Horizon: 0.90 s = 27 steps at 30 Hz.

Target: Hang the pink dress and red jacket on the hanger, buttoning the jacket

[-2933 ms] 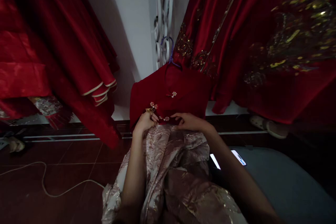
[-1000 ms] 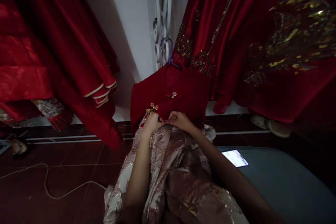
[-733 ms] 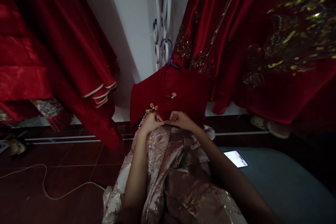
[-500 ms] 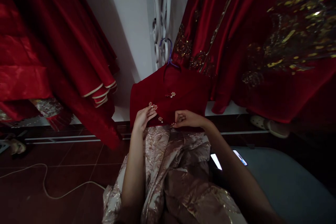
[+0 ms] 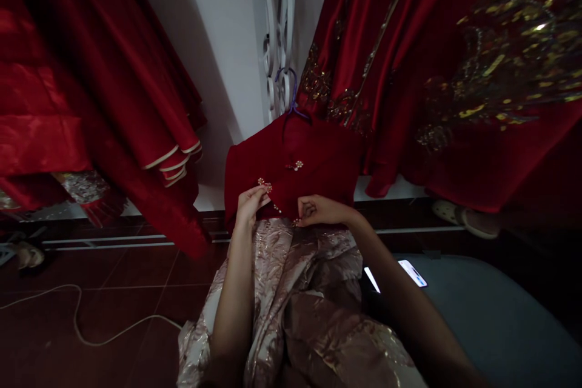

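A dark red jacket point(image 5: 254, 154) hangs on a purple hanger point(image 5: 295, 100) in front of me. Flower-shaped beaded fasteners point(image 5: 297, 165) decorate its front. My left hand point(image 5: 249, 205) is closed on the front panel, thumb and fingers pinched just below a flower fastener point(image 5: 266, 184). Over by the lower hem, my right hand point(image 5: 322, 210) has its fingers curled and pinched on the jacket beside a small beaded fastener point(image 5: 296, 222). Part of the cloth is hidden by the fingers. Below both hands lies shiny pinkish brocade fabric point(image 5: 277, 260).
Red gowns point(image 5: 400, 103) hang on the right, some with gold sequins, and red garments point(image 5: 150, 103) on the left. A white scrolled metal stand point(image 5: 284, 42) is behind the hanger. A grey seat point(image 5: 482, 303) holds a lit phone point(image 5: 413, 273). A white cable point(image 5: 79, 315) crosses the tiled floor.
My left hand's fingers have drawn together into a tighter pinch on the jacket front. My right hand has shifted slightly left and down, and the panel between them has tilted.
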Each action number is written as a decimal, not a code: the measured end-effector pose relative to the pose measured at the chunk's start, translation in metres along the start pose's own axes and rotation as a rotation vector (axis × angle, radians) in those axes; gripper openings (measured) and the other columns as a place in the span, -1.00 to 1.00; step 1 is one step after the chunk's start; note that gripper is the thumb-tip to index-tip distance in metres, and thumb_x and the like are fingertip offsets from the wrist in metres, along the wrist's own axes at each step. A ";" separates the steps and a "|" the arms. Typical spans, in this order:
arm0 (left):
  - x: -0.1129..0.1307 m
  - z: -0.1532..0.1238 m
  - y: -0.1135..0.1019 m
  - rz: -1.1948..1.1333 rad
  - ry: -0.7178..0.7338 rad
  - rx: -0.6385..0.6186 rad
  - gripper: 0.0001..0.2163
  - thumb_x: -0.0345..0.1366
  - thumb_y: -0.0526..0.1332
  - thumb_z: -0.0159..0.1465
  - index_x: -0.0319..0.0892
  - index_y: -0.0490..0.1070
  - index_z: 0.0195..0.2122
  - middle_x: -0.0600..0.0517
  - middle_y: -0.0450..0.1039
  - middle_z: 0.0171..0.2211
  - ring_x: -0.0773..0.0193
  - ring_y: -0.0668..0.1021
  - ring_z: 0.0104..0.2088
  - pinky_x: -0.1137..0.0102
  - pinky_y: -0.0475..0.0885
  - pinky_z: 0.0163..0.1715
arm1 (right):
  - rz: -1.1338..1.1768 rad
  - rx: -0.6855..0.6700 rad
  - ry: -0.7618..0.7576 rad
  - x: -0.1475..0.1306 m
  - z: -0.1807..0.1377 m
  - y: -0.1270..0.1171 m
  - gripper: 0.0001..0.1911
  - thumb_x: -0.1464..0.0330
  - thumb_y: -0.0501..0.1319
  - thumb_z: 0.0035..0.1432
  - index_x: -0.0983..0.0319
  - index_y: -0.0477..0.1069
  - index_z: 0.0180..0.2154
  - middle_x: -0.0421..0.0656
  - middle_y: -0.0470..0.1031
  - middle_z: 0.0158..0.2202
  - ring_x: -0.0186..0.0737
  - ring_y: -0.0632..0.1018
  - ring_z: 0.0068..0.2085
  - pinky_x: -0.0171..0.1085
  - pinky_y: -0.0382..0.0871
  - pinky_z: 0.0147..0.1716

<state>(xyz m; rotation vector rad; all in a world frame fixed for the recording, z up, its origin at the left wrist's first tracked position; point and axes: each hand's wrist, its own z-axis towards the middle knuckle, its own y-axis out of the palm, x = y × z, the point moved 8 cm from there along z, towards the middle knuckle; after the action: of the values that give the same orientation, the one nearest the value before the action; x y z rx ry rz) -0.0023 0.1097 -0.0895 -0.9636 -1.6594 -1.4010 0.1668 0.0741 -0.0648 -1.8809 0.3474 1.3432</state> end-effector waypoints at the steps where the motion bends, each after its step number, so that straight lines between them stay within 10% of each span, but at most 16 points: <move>1: 0.000 0.000 0.000 0.008 0.006 0.006 -0.85 -0.40 0.25 0.10 -0.32 0.50 -0.31 -0.10 0.55 -0.26 0.37 0.58 -0.34 0.28 0.48 -0.08 | -0.005 0.002 -0.001 -0.001 0.000 0.000 -0.62 0.20 0.36 -0.20 0.25 0.26 -0.42 -0.23 0.44 -0.44 -0.34 0.46 -0.37 -0.33 0.31 -0.35; 9: 0.011 -0.004 0.018 0.256 0.065 -0.031 -0.69 -0.13 0.27 0.10 -0.34 0.49 -0.36 -0.07 0.52 -0.41 0.40 0.50 -0.49 0.34 0.52 -0.31 | -0.042 -0.036 0.057 -0.007 -0.024 -0.018 -0.62 0.17 0.36 -0.21 0.24 0.25 -0.45 -0.24 0.43 -0.47 -0.35 0.44 -0.40 -0.34 0.28 -0.38; 17: 0.083 -0.021 0.114 1.254 0.829 -0.198 -0.77 -0.19 0.21 0.19 -0.11 0.46 -0.15 -0.03 0.41 -0.18 0.25 0.45 -0.15 0.38 0.38 -0.16 | -0.141 -0.082 0.162 0.009 -0.051 -0.037 -0.68 0.22 0.34 -0.20 0.23 0.26 -0.50 -0.26 0.39 -0.56 -0.37 0.40 -0.48 -0.37 0.22 -0.49; 27: 0.084 -0.018 0.151 1.861 1.008 -0.308 -0.80 -0.25 0.14 0.24 -0.26 0.45 -0.23 -0.19 0.31 -0.11 0.07 0.31 0.00 0.35 0.36 -0.20 | -0.141 -0.102 0.186 0.010 -0.055 -0.038 -0.70 0.23 0.33 -0.16 0.23 0.25 -0.48 -0.25 0.39 -0.53 -0.37 0.40 -0.47 -0.37 0.22 -0.47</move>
<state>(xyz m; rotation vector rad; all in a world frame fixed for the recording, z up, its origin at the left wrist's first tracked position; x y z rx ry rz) 0.0975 0.1162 0.0524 -1.0575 0.4244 -0.4588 0.2315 0.0615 -0.0500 -2.0806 0.2378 1.1142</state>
